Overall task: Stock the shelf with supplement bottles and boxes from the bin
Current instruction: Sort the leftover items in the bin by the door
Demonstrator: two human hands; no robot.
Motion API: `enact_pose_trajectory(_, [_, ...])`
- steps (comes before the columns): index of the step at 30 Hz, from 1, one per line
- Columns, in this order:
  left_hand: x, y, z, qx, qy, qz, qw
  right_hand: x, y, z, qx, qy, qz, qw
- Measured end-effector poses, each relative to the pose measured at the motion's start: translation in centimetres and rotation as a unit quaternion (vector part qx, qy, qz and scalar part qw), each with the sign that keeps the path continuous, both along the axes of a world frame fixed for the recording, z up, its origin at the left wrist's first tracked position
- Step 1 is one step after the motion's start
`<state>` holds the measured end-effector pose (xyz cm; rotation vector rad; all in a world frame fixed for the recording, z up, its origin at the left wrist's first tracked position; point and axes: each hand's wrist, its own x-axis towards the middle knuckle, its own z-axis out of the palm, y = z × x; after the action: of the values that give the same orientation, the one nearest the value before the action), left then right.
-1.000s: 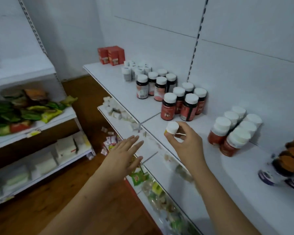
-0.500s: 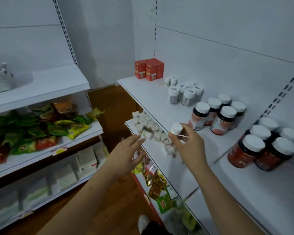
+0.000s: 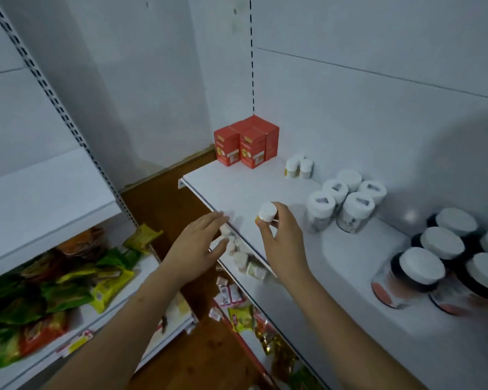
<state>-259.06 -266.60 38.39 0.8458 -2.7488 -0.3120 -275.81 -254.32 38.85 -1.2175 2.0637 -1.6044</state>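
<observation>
My right hand (image 3: 282, 243) grips a small white-capped bottle (image 3: 267, 211) just above the front part of the white shelf (image 3: 237, 187). My left hand (image 3: 200, 246) hovers at the shelf's front edge with fingers straight, holding nothing. On the shelf stand red boxes (image 3: 245, 144) at the far corner, two small white bottles (image 3: 299, 166) beside them, several white jars (image 3: 347, 201) and dark white-capped bottles (image 3: 445, 257) at the right. No bin is in view.
A lower shelf under my hands carries small white packs (image 3: 245, 260) and colourful sachets (image 3: 243, 313). To the left, another rack holds green and yellow snack bags (image 3: 68, 280). Brown wooden floor (image 3: 164, 198) shows between the racks.
The view has swung left along the shelf, so the red boxes are now central. My right hand has carried the small bottle left with it, over the shelf's front; my left hand stays beside it.
</observation>
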Motion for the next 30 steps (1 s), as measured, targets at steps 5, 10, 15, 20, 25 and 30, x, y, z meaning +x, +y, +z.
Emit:
enact_pose_trajectory(5, [-4.0, -5.7, -1.2, 0.028, -0.008, -0.069, 0.997, -3.0, -6.1, -1.4, 0.017, 0.015, -0.109, 0.994])
enact_pose_trajectory(10, [-9.4, -11.3, -2.2, 0.033, -0.018, -0.165, 0.986, -6.3, -10.8, -3.5, 0.065, 0.042, -0.222, 0.972])
enact_pose_trajectory(15, [-14.9, -15.2, -2.8, 0.026, -0.034, -0.25, 0.967, -8.1, -13.1, -4.7, 0.111, 0.071, -0.311, 0.941])
enact_pose_trajectory(20, [-18.1, -16.8, -3.9, 0.026, -0.016, -0.292, 0.956, -8.2, -13.9, -4.5, 0.146, 0.066, -0.354, 0.921])
enact_pose_trajectory(25, [-20.6, -17.1, -4.1, 0.029, -0.005, -0.311, 0.95, -8.6, -14.6, -4.7, 0.129, 0.078, -0.398, 0.905])
enact_pose_trajectory(30, [-22.0, -17.5, -4.6, 0.015, 0.007, -0.324, 0.946, -10.9, -15.8, -5.3, 0.178, 0.101, -0.428, 0.88])
